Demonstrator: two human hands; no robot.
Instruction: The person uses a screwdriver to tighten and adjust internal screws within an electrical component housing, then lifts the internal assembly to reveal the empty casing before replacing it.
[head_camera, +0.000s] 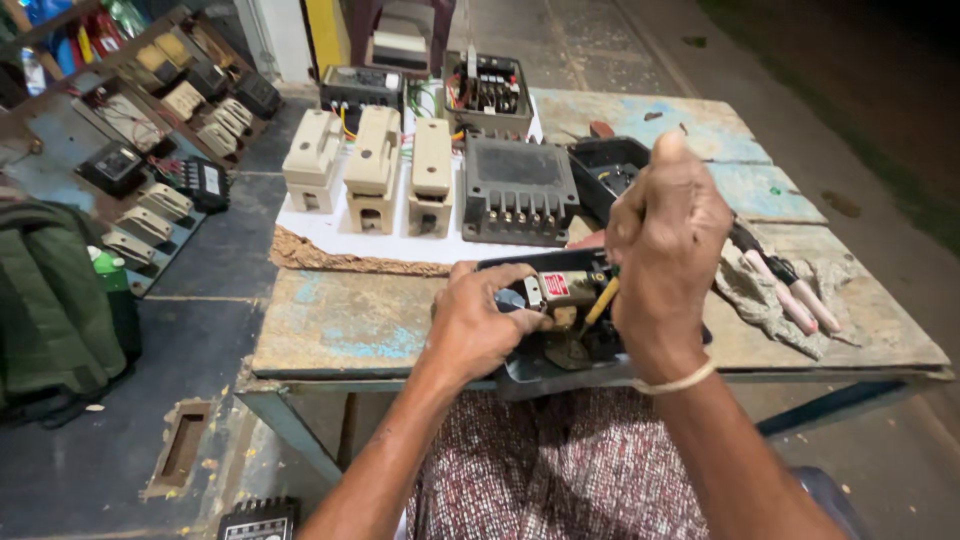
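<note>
A screwdriver is being worked inside an opened switch box at the table's near edge.

The box (545, 340) is steadied by the left hand (480, 325), fingers curled over its left rim. The right hand (665, 235) is clenched around the screwdriver (600, 300), tip down among the parts. Judged: a screw is being turned; steady downward pressure is called for next.

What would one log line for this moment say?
left hand: steadies open black switch box | right hand: grips yellow-handled screwdriver, tip inside box | surface: worn wooden table
</note>
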